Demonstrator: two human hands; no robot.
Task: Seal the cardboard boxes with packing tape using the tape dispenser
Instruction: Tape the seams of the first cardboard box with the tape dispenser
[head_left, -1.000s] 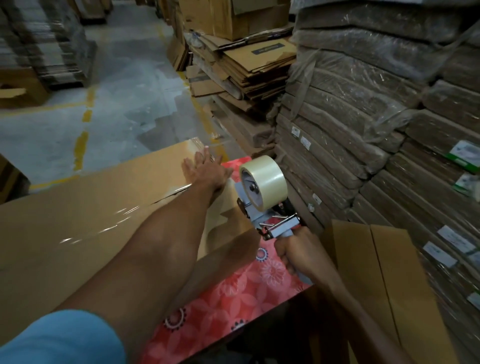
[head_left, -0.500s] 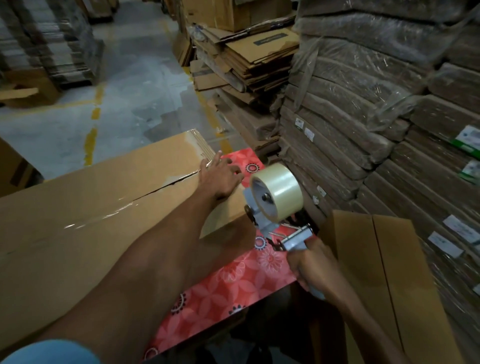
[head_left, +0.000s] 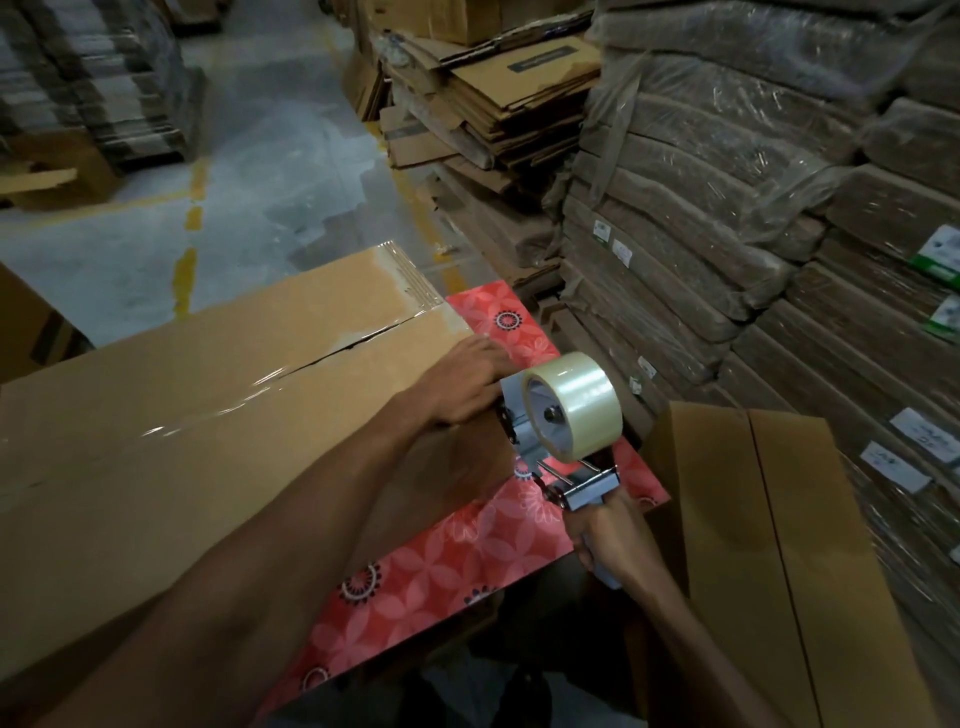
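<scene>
Far left stack: bundles of flat cardboard (head_left: 98, 88) piled on the grey floor (head_left: 270, 171), which carries broken yellow lines.
Cardboard box: a long brown cardboard box (head_left: 197, 431) lies across the left half of the view on the table (head_left: 467, 566), which is covered in a red flowered cloth.
Box seam: the centre seam (head_left: 358, 340) runs the length of the top; towards the far end it shows as a dark gap.
Tape on box: a glossy clear strip (head_left: 208, 415) glints along the nearer part of the seam, and another band (head_left: 410, 275) crosses the far end.
Left grip: the left grip (head_left: 462, 384) lies palm down on the right-hand end of the box top, fingers fairly straight and holding nothing, its fingertips just beside the dispenser.
Tape dispenser: the tape dispenser (head_left: 545, 452) stands at the right end of the box, above the red cloth, with its metal frame close to the box wall.
Tape roll: a full clear tape roll (head_left: 576, 402) sits on the dispenser's hub.
Right grip: the right grip (head_left: 613, 535) is curled round the dispenser's handle, below and right of the roll.
Flat carton: a folded brown carton (head_left: 774, 530) leans just right of the table.
Right wall: plastic-wrapped carton bundles (head_left: 727, 218) with small labels, stacked high.
Upper centre: a loose cardboard pile (head_left: 509, 98).
</scene>
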